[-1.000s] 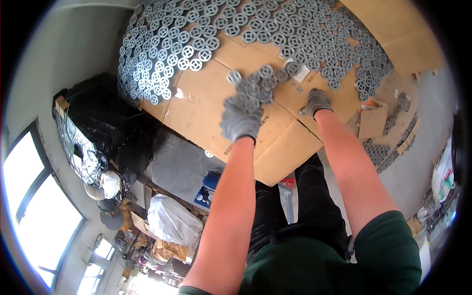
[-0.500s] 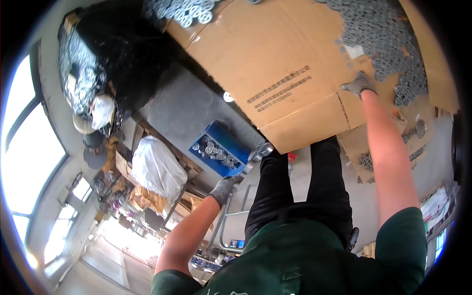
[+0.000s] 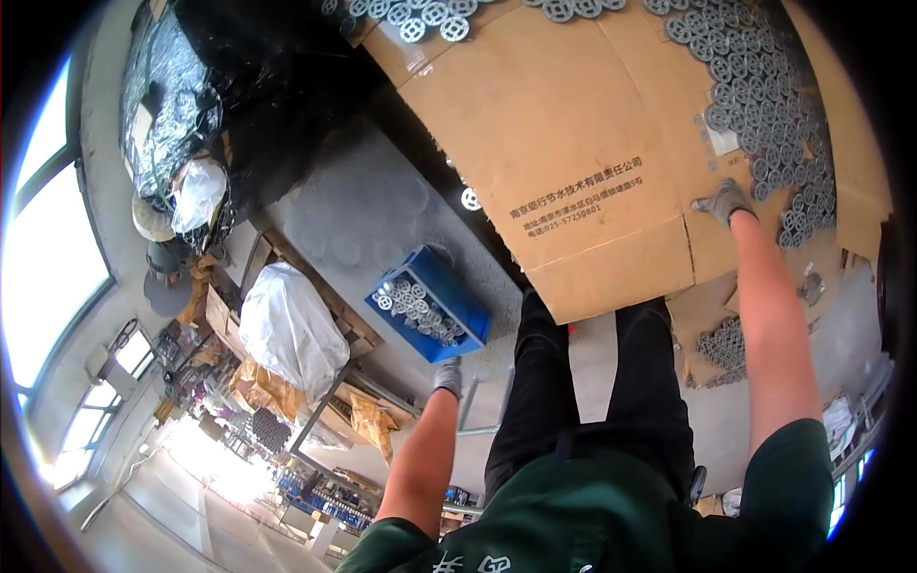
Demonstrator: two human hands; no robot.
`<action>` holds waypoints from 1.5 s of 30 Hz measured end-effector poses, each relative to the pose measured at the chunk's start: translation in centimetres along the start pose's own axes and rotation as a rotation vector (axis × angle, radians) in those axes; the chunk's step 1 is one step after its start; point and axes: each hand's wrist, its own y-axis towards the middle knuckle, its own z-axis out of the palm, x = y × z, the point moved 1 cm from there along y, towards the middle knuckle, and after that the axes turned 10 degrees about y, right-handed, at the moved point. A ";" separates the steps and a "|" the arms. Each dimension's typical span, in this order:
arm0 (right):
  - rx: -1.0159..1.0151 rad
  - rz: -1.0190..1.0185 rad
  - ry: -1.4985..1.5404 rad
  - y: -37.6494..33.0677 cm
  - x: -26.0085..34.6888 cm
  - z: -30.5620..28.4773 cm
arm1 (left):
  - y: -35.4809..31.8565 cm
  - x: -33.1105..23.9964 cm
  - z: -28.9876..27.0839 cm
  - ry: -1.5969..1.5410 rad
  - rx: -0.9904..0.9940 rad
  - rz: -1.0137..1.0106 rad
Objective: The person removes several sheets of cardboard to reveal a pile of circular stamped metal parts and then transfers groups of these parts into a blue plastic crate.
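Observation:
My left hand (image 3: 448, 374), in a grey glove, is at the near edge of a blue plastic bin (image 3: 478, 336). Its fingertips meet the bin's edge, and whether they grip it is hidden. Inside the bin lies a heap of grey spoked discs (image 3: 417, 307), like small wheels. My right hand (image 3: 726, 202), also gloved, rests on a large cardboard sheet (image 3: 573, 124) with thumb and fingers apart, holding nothing. Just beyond it, many more grey spoked discs (image 3: 750, 95) lie crowded on the cardboard.
The bin stands on a grey surface (image 3: 358, 191) left of the cardboard. One pale disc (image 3: 470, 199) lies beside the cardboard's left edge. A white bag (image 3: 291, 325) is at left, near a metal rail (image 3: 320, 415). Lower right, smaller grey parts (image 3: 721, 349) sit on another cardboard piece.
Several discs that were beside my left hand, outside the bin, no longer show there. That hand has moved to the bin's near edge. My right hand stays on the cardboard; the view has shifted.

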 end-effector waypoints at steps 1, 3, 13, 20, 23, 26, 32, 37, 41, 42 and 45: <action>-0.008 0.051 0.017 -0.6 -0.6 -0.6 | -3.2 -2.2 2.3 0.034 0.072 0.161; -0.028 0.023 0.019 -0.9 -0.3 -0.6 | -6.8 -6.0 5.1 0.070 0.154 0.525; -0.039 0.006 -0.039 -1.1 -0.2 -0.5 | -33.8 -36.5 11.1 0.379 -0.094 1.654; 0.083 0.044 -0.025 -1.3 0.7 -2.0 | -55.3 -49.0 14.6 0.666 -0.207 1.695; 0.099 0.066 0.074 -1.0 -0.3 -1.5 | -60.7 -50.1 19.7 0.788 -0.432 1.773; -0.092 -0.055 0.151 -2.0 -1.3 -0.7 | -63.9 -50.2 23.4 0.825 -0.554 1.721; -0.698 0.011 0.715 -1.7 -7.4 2.8 | -67.7 -50.6 27.5 -0.129 0.105 1.196; -0.788 0.008 0.756 -0.9 -9.3 -3.3 | -64.0 -52.8 28.0 -0.176 0.026 1.452; -0.700 -0.057 0.925 3.2 -9.1 -3.8 | -64.3 -53.3 29.3 -0.476 0.537 1.198; -0.755 -0.052 0.809 3.5 -9.3 -3.2 | -63.7 -53.9 29.4 -0.399 0.455 1.253; -0.687 -0.103 1.373 3.3 -8.3 -4.0 | -64.0 -54.6 28.3 -0.458 0.552 1.146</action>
